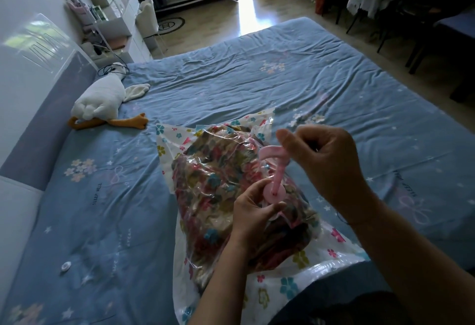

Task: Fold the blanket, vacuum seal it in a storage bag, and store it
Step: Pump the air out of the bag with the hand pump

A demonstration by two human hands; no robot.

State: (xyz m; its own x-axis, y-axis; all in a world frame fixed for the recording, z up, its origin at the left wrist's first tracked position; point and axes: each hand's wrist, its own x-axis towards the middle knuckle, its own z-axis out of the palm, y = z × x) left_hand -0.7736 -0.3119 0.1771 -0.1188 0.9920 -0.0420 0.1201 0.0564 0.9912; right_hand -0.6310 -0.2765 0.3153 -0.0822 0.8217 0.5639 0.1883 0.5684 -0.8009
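bag (165, 144) near end runs off frame, pink pump (279, 170) handle mostly buried in right hand (323, 160) gripping it, left hand (253, 209) pinching pump's base, flowery blanket (213, 183) stuffed inside the see-through bag, mid-bed (257, 67)

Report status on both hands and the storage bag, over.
Left hand holds pink pump at its base, on storage bag. Right hand grips its top. Blanket inside bag, on bed. Nothing blocking; small white cap lies off left.
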